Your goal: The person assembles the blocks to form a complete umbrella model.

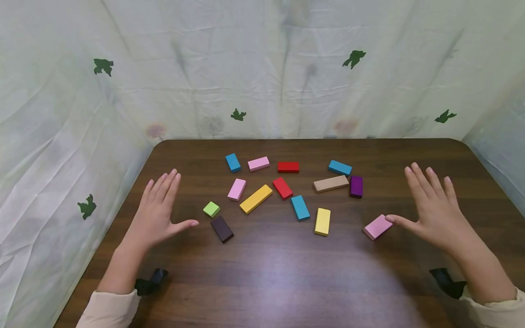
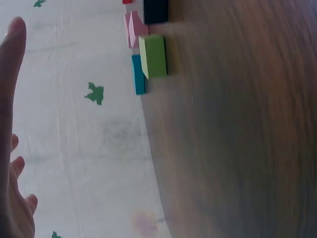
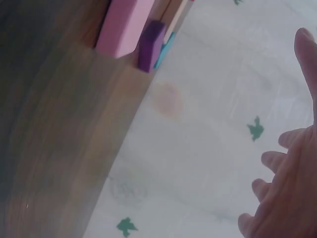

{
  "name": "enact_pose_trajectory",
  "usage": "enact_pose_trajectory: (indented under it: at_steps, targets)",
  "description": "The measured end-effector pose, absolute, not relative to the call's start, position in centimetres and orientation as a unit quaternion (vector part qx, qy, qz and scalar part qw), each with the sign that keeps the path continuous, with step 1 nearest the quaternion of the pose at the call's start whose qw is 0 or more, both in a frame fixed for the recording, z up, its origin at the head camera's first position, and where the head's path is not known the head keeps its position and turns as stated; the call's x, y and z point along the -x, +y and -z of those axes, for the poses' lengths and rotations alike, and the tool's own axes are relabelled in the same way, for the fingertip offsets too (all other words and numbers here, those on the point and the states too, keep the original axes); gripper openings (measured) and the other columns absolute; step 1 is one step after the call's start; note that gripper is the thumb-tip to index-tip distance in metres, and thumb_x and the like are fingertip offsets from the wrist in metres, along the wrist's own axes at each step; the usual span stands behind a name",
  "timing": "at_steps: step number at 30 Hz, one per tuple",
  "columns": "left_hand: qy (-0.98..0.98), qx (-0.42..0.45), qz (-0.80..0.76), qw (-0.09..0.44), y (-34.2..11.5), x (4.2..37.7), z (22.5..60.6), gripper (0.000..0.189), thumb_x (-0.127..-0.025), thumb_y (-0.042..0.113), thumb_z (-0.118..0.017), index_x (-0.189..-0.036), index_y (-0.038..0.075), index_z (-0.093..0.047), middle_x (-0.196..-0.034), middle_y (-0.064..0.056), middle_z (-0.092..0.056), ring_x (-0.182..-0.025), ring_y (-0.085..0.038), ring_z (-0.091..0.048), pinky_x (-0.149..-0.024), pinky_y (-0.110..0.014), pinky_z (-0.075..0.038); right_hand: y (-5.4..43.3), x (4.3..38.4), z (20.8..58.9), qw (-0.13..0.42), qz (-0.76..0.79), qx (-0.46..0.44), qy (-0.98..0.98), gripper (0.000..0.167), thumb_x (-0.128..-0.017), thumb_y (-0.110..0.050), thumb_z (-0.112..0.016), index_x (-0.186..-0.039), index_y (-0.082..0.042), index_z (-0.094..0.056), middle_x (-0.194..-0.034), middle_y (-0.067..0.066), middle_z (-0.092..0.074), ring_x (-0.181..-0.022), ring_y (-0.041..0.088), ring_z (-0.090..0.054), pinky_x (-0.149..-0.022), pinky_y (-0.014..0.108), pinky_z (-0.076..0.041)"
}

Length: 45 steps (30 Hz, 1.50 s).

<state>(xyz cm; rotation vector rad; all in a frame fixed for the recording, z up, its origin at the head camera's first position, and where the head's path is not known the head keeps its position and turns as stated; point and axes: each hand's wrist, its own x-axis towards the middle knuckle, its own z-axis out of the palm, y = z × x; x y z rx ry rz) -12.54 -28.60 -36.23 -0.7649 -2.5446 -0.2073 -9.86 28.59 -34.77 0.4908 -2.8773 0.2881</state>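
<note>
Blocks lie scattered between the flat, empty left hand [image 1: 157, 214] and right hand [image 1: 434, 209].

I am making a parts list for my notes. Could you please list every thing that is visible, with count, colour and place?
pink blocks: 3, pink; two left of centre, one by the right thumb
blue blocks: 3, blue; back left, back right, centre
red blocks: 2, red; back centre
yellow blocks: 2, yellow; centre
green block: 1, light green; front left
brown block: 1, dark brown; front left
tan block: 1, tan; right of centre
purple block: 1, purple; beside the tan one
table: 1, dark wood
sheet: white, green prints; around the table
left hand: open, left side
right hand: open, right side
</note>
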Motion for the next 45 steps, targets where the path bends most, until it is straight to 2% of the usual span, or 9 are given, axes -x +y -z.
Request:
enact_pose_trajectory:
  at_steps: [13, 25, 29, 32, 34, 36, 39, 42, 45]
  targets:
    - [-0.903, 0.306, 0.141, 0.267, -25.5, 11.8, 36.9, 0.107, -0.074, 0.073, -0.044, -0.141, -0.004, -0.012, -0.143, -0.023, -0.019, -0.130, -0.035, -0.019, -0.104, -0.047, -0.013, 26.4, 10.5, 35.5, 0.125, -0.167, -0.249, -0.946, 0.108, -0.071, -0.043, -0.072, -0.144, -0.003, -0.003, -0.147, 0.017, -0.007, -0.133, 0.034, -0.004, -0.105, 0.044, 0.001]
    - [-0.911, 0.267, 0.242, 0.199, -22.7, 10.7, 37.2, 0.110, -0.071, 0.071, -0.051, -0.143, 0.002, -0.006, -0.147, -0.014, -0.011, -0.132, -0.032, -0.014, -0.104, -0.046, -0.016, 24.1, 11.0, 37.0, 0.098, -0.256, -0.291, -0.916, 0.115, -0.064, -0.035, -0.081, -0.145, -0.007, -0.004, -0.146, 0.018, -0.013, -0.130, 0.036, -0.017, -0.105, 0.040, -0.014]
    - [-0.909, 0.259, 0.279, 0.171, -21.6, 10.5, 37.3, 0.111, -0.068, 0.066, -0.059, -0.144, 0.006, -0.004, -0.148, -0.010, -0.009, -0.132, -0.031, -0.013, -0.101, -0.051, -0.019, 23.2, 10.9, 37.3, 0.046, -0.283, -0.268, -0.920, 0.115, -0.066, -0.038, -0.078, -0.145, -0.011, 0.001, -0.147, 0.016, -0.010, -0.090, 0.014, -0.059, -0.100, 0.045, -0.024]
    - [-0.903, 0.258, 0.305, 0.157, -20.6, 10.4, 37.5, 0.113, -0.066, 0.062, -0.065, -0.144, 0.006, -0.005, -0.148, -0.009, -0.009, -0.132, -0.030, -0.012, -0.099, -0.054, -0.021, 22.5, 10.7, 37.6, 0.004, -0.303, -0.250, -0.920, 0.113, -0.069, -0.039, -0.076, -0.145, -0.014, 0.003, -0.147, 0.016, -0.008, -0.048, 0.000, -0.049, -0.083, 0.039, -0.044]
    - [-0.898, 0.262, 0.318, 0.152, -20.0, 10.3, 37.6, 0.113, -0.065, 0.060, -0.067, -0.144, 0.005, -0.007, -0.148, -0.008, -0.010, -0.132, -0.029, -0.013, -0.098, -0.055, -0.021, 22.1, 10.7, 37.9, -0.008, -0.309, -0.246, -0.919, 0.112, -0.069, -0.038, -0.076, -0.145, -0.016, 0.003, -0.147, 0.016, -0.010, -0.046, 0.003, -0.045, -0.067, 0.030, -0.049]
    - [-0.894, 0.268, 0.327, 0.146, -19.4, 10.3, 37.8, 0.113, -0.065, 0.060, -0.067, -0.144, 0.005, -0.007, -0.148, -0.008, -0.011, -0.132, -0.030, -0.013, -0.098, -0.055, -0.023, 21.7, 10.7, 38.2, -0.009, -0.315, -0.251, -0.915, 0.110, -0.069, -0.037, -0.076, -0.145, -0.014, 0.001, -0.146, 0.016, -0.012, -0.052, 0.007, -0.046, -0.055, 0.024, -0.045]
    - [-0.889, 0.273, 0.341, 0.140, -18.5, 10.3, 38.0, 0.112, -0.065, 0.057, -0.069, -0.144, 0.007, -0.008, -0.148, -0.007, -0.012, -0.132, -0.029, -0.014, -0.097, -0.055, -0.023, 21.2, 10.8, 38.6, 0.004, -0.310, -0.265, -0.913, 0.109, -0.069, -0.038, -0.076, -0.145, -0.011, -0.003, -0.146, 0.014, -0.015, -0.092, 0.021, -0.054, -0.075, 0.032, -0.047]
    - [-0.884, 0.271, 0.355, 0.136, -17.9, 10.3, 38.2, 0.112, -0.064, 0.050, -0.075, -0.145, 0.010, -0.008, -0.148, -0.006, -0.013, -0.132, -0.026, -0.015, -0.098, -0.055, -0.022, 20.8, 10.8, 38.9, 0.013, -0.302, -0.277, -0.912, 0.108, -0.069, -0.038, -0.075, -0.145, -0.008, -0.004, -0.146, 0.015, -0.016, -0.127, 0.030, -0.027, -0.093, 0.046, -0.034]
    - [-0.881, 0.266, 0.370, 0.130, -17.3, 10.3, 38.4, 0.112, -0.063, 0.041, -0.080, -0.145, 0.010, -0.010, -0.148, -0.003, -0.014, -0.132, -0.023, -0.016, -0.099, -0.053, -0.022, 20.3, 10.7, 39.1, 0.008, -0.311, -0.280, -0.908, 0.107, -0.070, -0.037, -0.076, -0.145, -0.008, -0.005, -0.146, 0.016, -0.016, -0.130, 0.029, -0.021, -0.096, 0.049, -0.028]
